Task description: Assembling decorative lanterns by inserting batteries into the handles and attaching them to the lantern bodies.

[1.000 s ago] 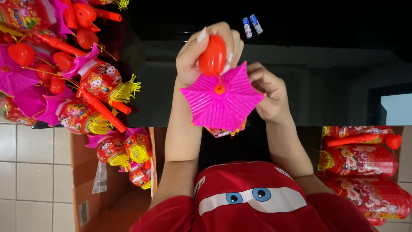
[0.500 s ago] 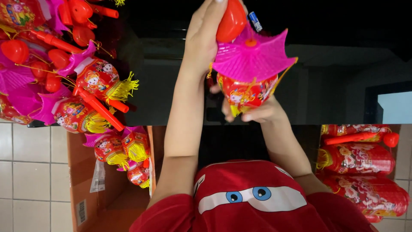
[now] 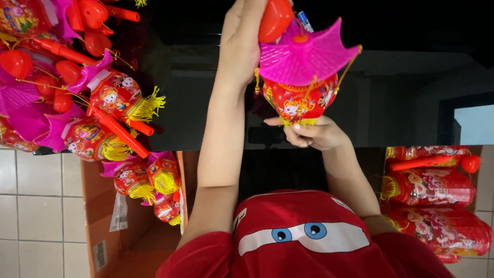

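Observation:
I hold a toy lantern [image 3: 301, 98] up in front of me with both hands. It has a red printed body, a magenta pleated roof [image 3: 303, 59], thin yellow tassels and a red plastic handle [image 3: 275, 20]. My left hand [image 3: 242, 44] is closed around the red handle at the top. Below it, my right hand [image 3: 311, 135] pinches the lantern's bottom at the yellow fringe. The body hangs stretched out between the two hands.
A heap of similar red and magenta lanterns [image 3: 103, 108] lies at the left, spilling into an open cardboard box [image 3: 103, 216]. More red lanterns [image 3: 432, 188] are stacked at the right. White floor tiles [image 3: 31, 206] show at the lower left. Two small batteries [image 3: 304, 20] lie behind the handle.
The lantern was folded flat with its magenta roof facing me. Both hands lifted it, my right hand went to its bottom, and the red body is now pulled out.

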